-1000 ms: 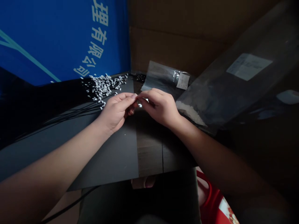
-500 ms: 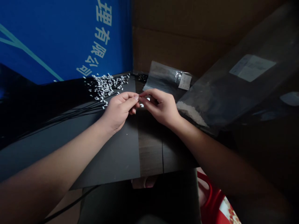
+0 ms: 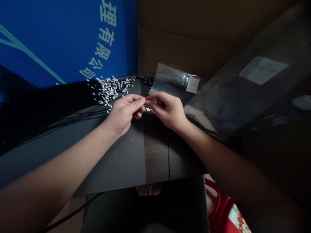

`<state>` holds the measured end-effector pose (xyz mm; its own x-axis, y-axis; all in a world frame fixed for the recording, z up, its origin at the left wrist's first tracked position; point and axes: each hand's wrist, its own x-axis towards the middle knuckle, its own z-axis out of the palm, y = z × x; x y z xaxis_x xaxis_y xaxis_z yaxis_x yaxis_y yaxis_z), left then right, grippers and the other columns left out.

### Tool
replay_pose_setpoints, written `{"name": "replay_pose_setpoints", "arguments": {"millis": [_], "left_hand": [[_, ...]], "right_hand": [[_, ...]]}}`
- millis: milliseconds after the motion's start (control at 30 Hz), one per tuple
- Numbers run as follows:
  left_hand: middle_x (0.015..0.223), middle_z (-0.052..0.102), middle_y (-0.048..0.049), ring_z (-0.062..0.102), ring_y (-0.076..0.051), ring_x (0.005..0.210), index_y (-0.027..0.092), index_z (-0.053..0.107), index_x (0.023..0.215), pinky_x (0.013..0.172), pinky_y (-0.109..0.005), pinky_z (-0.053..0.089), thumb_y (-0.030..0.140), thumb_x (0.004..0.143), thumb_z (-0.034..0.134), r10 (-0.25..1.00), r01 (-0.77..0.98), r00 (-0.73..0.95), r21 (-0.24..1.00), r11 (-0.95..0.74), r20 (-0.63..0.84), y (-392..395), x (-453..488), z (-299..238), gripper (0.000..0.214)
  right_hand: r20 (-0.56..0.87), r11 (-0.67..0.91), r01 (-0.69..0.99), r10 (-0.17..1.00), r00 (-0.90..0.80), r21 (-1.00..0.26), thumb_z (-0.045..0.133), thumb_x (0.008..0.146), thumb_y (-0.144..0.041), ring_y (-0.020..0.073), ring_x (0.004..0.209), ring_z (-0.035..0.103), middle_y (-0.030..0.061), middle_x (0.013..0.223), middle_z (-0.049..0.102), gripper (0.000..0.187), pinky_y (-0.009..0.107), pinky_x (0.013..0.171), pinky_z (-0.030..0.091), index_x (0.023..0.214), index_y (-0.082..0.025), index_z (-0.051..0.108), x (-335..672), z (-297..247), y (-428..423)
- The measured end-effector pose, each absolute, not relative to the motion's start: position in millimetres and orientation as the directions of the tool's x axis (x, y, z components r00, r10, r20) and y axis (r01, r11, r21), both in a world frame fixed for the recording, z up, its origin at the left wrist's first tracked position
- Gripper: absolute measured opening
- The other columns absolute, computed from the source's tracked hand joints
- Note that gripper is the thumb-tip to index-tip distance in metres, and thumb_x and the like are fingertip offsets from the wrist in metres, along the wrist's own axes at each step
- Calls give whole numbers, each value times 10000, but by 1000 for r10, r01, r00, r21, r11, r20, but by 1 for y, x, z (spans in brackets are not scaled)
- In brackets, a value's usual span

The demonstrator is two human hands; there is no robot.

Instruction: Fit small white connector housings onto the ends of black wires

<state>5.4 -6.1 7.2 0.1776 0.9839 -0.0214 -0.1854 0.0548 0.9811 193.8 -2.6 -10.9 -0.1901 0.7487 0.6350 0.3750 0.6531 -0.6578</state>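
Observation:
My left hand [image 3: 125, 111] is closed, thumb pressed on the curled index finger. Its fingertips meet those of my right hand [image 3: 167, 108], which is also pinched closed. Whatever sits between the fingertips is too small and covered to make out. Just behind my left hand lies a pile of small white connectors [image 3: 110, 89] on the ends of thin black wires [image 3: 73, 118], which run off to the left. A few loose white pieces [image 3: 148, 109] show beneath my right hand's fingers, partly hidden by it.
A clear plastic bag [image 3: 168, 79] with a white label lies behind my hands. At right, a larger clear bag [image 3: 243, 87] holds small whitish pieces [image 3: 200, 118]. A blue printed panel [image 3: 60, 38] and brown cardboard [image 3: 194, 38] stand behind the grey tabletop [image 3: 121, 165]. A red item [image 3: 218, 207] sits below right.
Both hands stay pinched together in nearly the same place. My right hand's fingers have shifted very slightly. The things on the table look unmoved.

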Motion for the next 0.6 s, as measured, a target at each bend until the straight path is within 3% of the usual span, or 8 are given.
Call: {"name": "replay_pose_setpoints", "arguments": {"millis": [300, 600], "left_hand": [[694, 575, 4, 505, -118, 610, 196, 654, 794, 589, -262, 400, 337, 914, 802, 987, -138, 162, 990, 34, -11, -10, 6, 10, 237], [719, 588, 5, 512, -94, 598, 173, 653, 812, 567, -219, 392, 239, 980, 704, 988, -166, 151, 986, 34, -8, -8, 8, 7, 188]], "right_hand": [[631, 644, 380, 755, -178, -664, 777, 997, -247, 94, 607, 453, -45, 714, 635, 72, 272, 607, 384, 992, -181, 803, 191, -11, -4], [619, 636, 371, 764, -182, -677, 771, 998, -254, 93, 617, 465, -49, 717, 612, 83, 268, 620, 388, 1017, -176, 794, 190, -12, -5]]}}
